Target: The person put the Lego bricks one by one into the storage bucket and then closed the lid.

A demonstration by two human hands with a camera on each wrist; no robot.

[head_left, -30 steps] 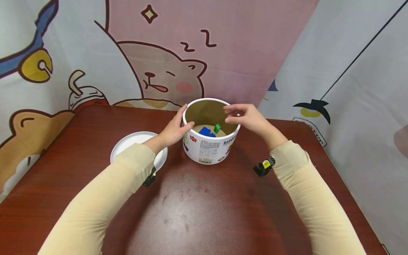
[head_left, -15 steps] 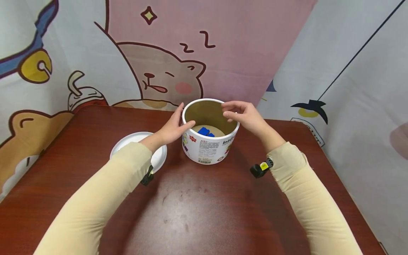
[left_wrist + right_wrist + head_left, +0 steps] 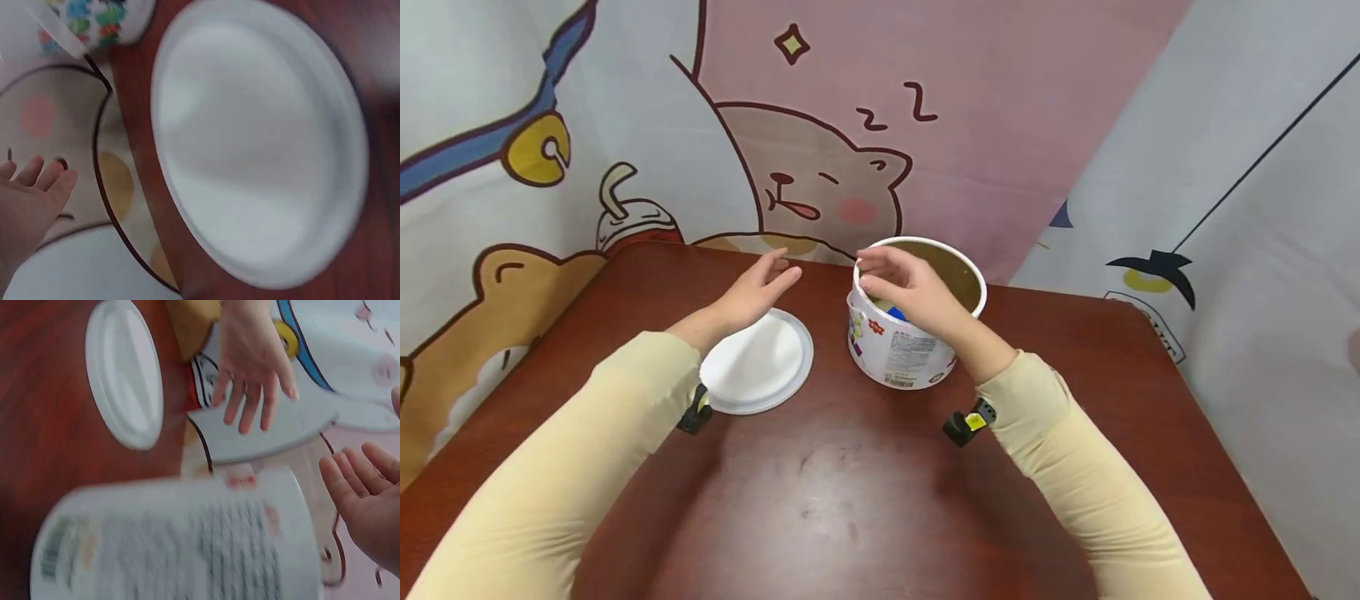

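A white round bucket [image 3: 895, 354] with printed labels stands upright on the table, its top uncovered. Inside it, part of a blue block [image 3: 896, 313] shows past my right hand [image 3: 917, 292]. That hand is over the bucket's near left rim, fingers loosely bent, and the right wrist view shows its palm [image 3: 381, 509] bare. My left hand [image 3: 741, 300] hovers above the far side of a white round lid [image 3: 756, 362], fingers relaxed and holding nothing. The lid lies flat on the table, left of the bucket. Much of the bucket's inside is hidden.
The dark red-brown table [image 3: 850, 492] reaches back to a cartoon-printed cloth [image 3: 985, 125], which hangs close behind the bucket. Black wrist cameras [image 3: 962, 425] are strapped below both sleeves.
My left hand has left the bucket's rim and moved left over the lid. My right hand has shifted left across the bucket. A green piece seen inside earlier is out of sight.
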